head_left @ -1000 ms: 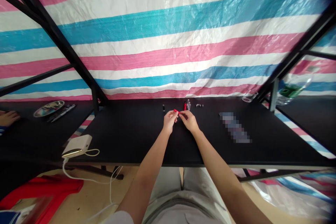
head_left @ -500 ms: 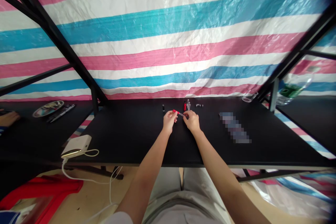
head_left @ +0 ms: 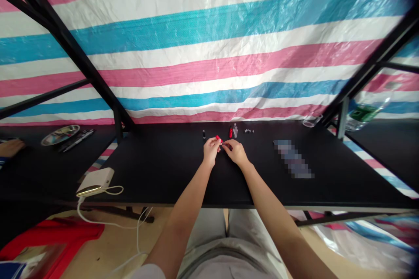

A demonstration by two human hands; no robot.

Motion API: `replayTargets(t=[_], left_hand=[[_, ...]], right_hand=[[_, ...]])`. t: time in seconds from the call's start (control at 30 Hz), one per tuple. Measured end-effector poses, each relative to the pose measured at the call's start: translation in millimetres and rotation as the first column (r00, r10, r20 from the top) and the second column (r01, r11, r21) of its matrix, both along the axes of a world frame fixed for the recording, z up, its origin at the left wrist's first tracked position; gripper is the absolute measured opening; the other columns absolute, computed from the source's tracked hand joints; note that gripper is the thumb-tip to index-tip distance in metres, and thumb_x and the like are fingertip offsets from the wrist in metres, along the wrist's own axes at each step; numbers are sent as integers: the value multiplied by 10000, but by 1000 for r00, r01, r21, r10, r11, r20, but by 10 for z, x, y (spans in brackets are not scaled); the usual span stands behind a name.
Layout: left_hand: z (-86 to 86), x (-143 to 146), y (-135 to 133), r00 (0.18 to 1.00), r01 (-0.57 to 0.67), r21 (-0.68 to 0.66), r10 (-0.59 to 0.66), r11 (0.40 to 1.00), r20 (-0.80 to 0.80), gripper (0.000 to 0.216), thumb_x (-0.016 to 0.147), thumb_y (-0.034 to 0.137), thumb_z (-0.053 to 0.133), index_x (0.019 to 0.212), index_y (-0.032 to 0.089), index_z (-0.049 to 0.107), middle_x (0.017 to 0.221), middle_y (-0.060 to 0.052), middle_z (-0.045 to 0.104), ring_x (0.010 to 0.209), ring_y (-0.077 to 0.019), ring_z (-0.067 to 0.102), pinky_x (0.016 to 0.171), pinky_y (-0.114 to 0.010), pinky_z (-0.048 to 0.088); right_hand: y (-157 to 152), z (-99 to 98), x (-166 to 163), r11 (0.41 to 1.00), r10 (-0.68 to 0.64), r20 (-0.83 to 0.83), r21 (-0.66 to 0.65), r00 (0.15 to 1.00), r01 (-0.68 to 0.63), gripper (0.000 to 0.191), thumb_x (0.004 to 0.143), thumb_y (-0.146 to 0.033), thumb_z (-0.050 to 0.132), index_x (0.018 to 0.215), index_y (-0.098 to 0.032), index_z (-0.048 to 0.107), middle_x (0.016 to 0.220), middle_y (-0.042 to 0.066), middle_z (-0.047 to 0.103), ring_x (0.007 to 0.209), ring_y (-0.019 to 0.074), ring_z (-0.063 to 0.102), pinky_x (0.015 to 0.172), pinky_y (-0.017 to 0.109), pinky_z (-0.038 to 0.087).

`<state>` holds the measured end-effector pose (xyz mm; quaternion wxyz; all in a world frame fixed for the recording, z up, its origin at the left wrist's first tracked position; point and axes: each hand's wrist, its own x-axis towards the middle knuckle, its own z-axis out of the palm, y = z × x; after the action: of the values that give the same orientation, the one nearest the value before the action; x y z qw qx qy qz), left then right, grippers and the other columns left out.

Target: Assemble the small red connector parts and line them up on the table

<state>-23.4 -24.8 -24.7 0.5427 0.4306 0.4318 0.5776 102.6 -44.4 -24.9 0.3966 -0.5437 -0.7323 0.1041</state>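
Hands are held close, a small red tube (head_left: 218, 139) pinched by the left hand (head_left: 211, 150), the right hand (head_left: 236, 152) curled beside it, grip unclear.

The only view comes from a camera worn on the person's head, facing forward and tilted down over the black counter (head_left: 157, 174). Its wide lens looks along both forearms (head_left: 183, 209) to the left hand (head_left: 211, 150) and right hand (head_left: 236, 152), small near mid-frame, with the lap (head_left: 225, 244) below and a striped tarpaulin (head_left: 209, 61) above.
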Motion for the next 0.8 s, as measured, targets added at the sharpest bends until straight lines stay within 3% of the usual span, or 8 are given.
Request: replayTargets(t=[0.1, 0.2, 0.3, 0.4, 0.57, 0.8], left_hand=[[12, 5, -13, 1000, 2, 12, -2, 1000, -25, 332, 631, 400, 674, 790, 134, 554, 655, -15, 599, 436, -41, 449, 444, -193, 346], [38, 5, -26, 999, 6, 14, -5, 1000, -38, 309, 645, 389, 666, 780, 132, 559, 658, -19, 597, 436, -41, 443, 439, -193, 341], [56, 9, -43, 998, 6, 10, -5, 1000, -60, 294, 662, 383, 650, 784, 132, 558, 663, -23, 593, 437, -46, 442, 436, -192, 339], [47, 36, -75, 983, 21, 76, -7, 997, -182, 259, 680, 369, 632, 792, 145, 568, 682, -25, 598, 484, -65, 473, 470, -197, 364], [10, 103, -103, 853, 123, 344, 78, 931, -516, 120, 713, 287, 597, 769, 182, 605, 737, -17, 618, 546, -78, 486, 596, -221, 396], [50, 167, 106, 670, 177, 348, 146, 921, -728, 87, 742, 254, 554, 769, 184, 598, 738, -7, 629, 560, -93, 507, 598, -226, 397]], right_hand=[[5, 0, 14, 997, -78, 53, -17, 996, 79, 151, 781, -282, 497, 832, -199, 611, 707, 23, 589, 690, 155, 534, 642, 271, 366], [1, 5, 45, 966, -247, 91, -60, 965, 253, 110, 759, -247, 512, 801, -199, 602, 722, 22, 600, 738, 173, 541, 666, 288, 337], [8, 5, 106, 918, -377, 61, -105, 924, 382, 90, 748, -243, 526, 784, -199, 596, 724, 23, 615, 758, 185, 544, 685, 300, 321], [38, -5, 178, 887, -444, 3, -141, 896, 440, 97, 744, -261, 535, 787, -208, 604, 729, 21, 632, 759, 188, 547, 702, 314, 313], [106, -42, 248, 856, -496, 1, -166, 868, 489, 129, 749, -291, 531, 773, -199, 620, 756, 40, 631, 763, 196, 539, 706, 330, 314], [174, -61, 255, 828, -514, 93, -207, 853, 521, 169, 769, -305, 519, 827, -193, 633, 817, 49, 622, 829, 201, 527, 708, 315, 314]])
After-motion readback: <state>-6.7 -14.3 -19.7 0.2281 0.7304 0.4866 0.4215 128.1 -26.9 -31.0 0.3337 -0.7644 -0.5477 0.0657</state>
